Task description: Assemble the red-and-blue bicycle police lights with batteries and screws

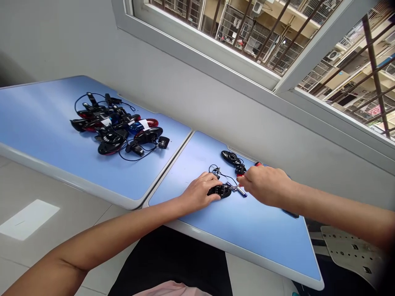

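My left hand (pixel 202 191) is closed around a small black oval device (pixel 222 190) lying on the right blue tabletop, its fingers and thumb on the device's left end. A thin dark cord runs from it to a small black piece on the tabletop. Beside its right end lie small batteries (pixel 242 192). My right hand (pixel 267 185) is closed on a red-handled tool (pixel 258 164), whose thin tip points at the device. Most of that tool is hidden by the fingers, so its kind is unclear. Just behind the right hand lies another black oval device (pixel 231 157) with a coiled cord.
A pile of black devices (pixel 112 142) with red and blue lenses and cords covers part of the left blue table (pixel 46 135). A narrow gap separates it from the right table (pixel 262 242). A dark object (pixel 290 213) lies near the right edge. Wall and barred window stand behind.
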A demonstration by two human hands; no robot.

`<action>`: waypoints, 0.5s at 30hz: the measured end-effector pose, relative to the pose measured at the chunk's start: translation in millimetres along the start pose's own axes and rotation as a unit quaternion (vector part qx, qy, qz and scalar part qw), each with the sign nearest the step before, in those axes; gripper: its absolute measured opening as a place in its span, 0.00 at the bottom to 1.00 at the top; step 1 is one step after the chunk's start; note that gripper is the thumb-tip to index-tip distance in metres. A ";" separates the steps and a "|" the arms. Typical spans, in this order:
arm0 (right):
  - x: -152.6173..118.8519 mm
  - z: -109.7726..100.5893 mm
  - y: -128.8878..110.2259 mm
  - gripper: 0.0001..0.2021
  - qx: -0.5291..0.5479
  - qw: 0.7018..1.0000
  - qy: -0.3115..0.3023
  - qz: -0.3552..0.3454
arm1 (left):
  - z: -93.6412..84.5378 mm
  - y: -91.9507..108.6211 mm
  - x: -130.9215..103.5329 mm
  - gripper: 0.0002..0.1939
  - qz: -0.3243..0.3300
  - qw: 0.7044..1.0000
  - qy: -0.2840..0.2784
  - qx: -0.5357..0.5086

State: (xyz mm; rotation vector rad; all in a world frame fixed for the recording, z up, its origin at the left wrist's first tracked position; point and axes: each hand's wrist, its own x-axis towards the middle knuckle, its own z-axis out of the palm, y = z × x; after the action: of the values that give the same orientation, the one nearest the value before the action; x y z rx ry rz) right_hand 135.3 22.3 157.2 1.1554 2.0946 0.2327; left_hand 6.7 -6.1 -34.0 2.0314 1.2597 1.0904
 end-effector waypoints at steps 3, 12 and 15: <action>-2.2 2.5 7.7 0.11 0.022 0.999 0.029 -0.016 | -1.7 1.1 -0.4 0.16 -0.004 1.000 -0.004 -0.002; -8.0 23.8 20.7 0.08 -0.179 0.939 0.197 -0.218 | -1.3 0.2 0.5 0.15 0.001 1.000 -0.002 0.009; -4.9 17.9 14.0 0.12 -0.134 0.974 0.140 -0.118 | -0.2 -0.2 0.6 0.16 0.000 1.000 0.000 0.003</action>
State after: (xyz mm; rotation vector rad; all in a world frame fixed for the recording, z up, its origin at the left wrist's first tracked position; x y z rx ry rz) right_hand 158.3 23.4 153.4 0.7383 2.3338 0.5733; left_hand 6.6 -5.5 -33.8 2.0371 1.2643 1.0883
